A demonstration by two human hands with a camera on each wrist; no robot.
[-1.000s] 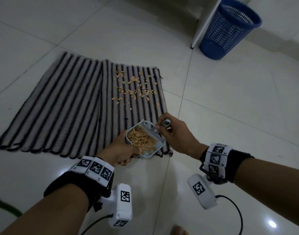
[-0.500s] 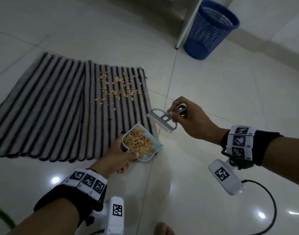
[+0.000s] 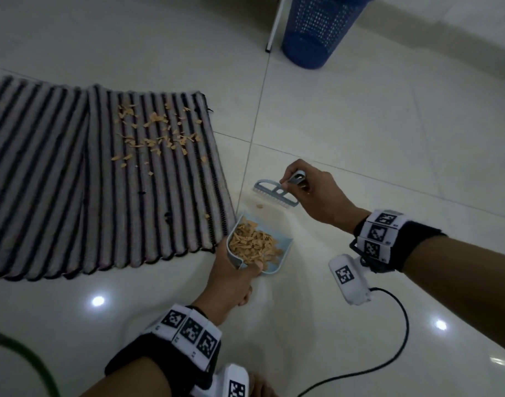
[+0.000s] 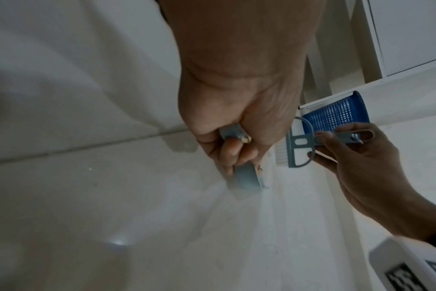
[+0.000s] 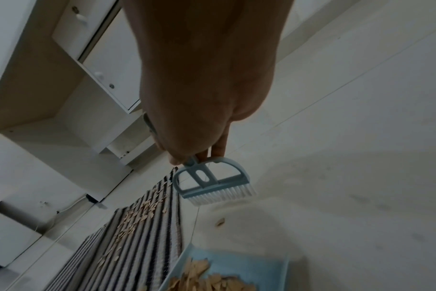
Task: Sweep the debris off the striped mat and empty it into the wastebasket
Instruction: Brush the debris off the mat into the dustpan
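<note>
My left hand [image 3: 235,277] grips the handle of a small light-blue dustpan [image 3: 274,263] heaped with tan debris [image 3: 254,245], held over the tile just right of the striped mat [image 3: 73,196]. In the left wrist view the fingers [image 4: 233,151] curl round the dustpan handle [image 4: 245,177]. My right hand [image 3: 311,193] pinches the handle of a small blue brush [image 3: 275,193], bristles down, a little beyond the dustpan; the brush [image 5: 213,184] shows in the right wrist view too. More debris [image 3: 156,136] lies scattered on the mat's far right part. One chip [image 3: 259,206] lies on the tile under the brush.
A blue mesh wastebasket [image 3: 317,32] stands on the floor at the far right, beside a white furniture leg [image 3: 274,27]. White cabinets [image 5: 62,59] stand behind the mat. A black cable [image 3: 394,339] trails from my right wrist; a green cable [image 3: 30,359] crosses the bottom left.
Both hands have moved right, off the mat's corner onto the tile. The brush has lifted away from the dustpan and now sits apart from it. The wastebasket looks nearer.
</note>
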